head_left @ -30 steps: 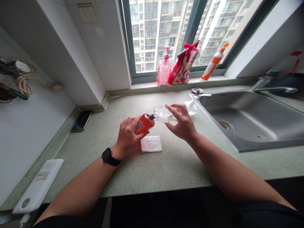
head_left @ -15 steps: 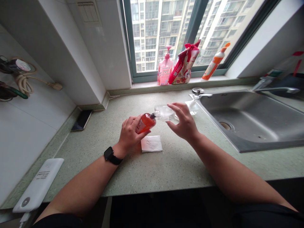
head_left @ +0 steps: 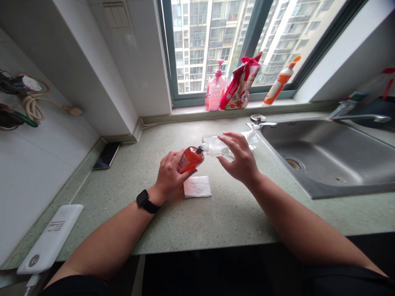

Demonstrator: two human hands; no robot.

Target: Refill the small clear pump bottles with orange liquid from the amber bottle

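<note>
My left hand (head_left: 171,170) is wrapped round a bottle of orange-red liquid (head_left: 191,159), which tilts up to the right with its black threaded neck at the mouth of a clear bottle (head_left: 212,145). Thumb and fingers of my right hand (head_left: 239,158) are curved round the clear bottle, which lies nearly sideways with its neck to the left. The two necks meet or nearly meet. Below them a folded white tissue (head_left: 198,187) lies on the counter (head_left: 216,222). A white pump head (head_left: 254,129) rests beyond my right hand, beside the sink.
A steel sink (head_left: 336,158) with a faucet (head_left: 361,117) is at the right. On the windowsill stand a pink pump bottle (head_left: 215,92), a red bag (head_left: 242,84) and an orange-and-white bottle (head_left: 279,86). At the left lie a phone (head_left: 106,156) and a white power bank (head_left: 51,238).
Almost nothing differs. The whole view has shifted very slightly, and both hands keep the two bottles neck to neck.
</note>
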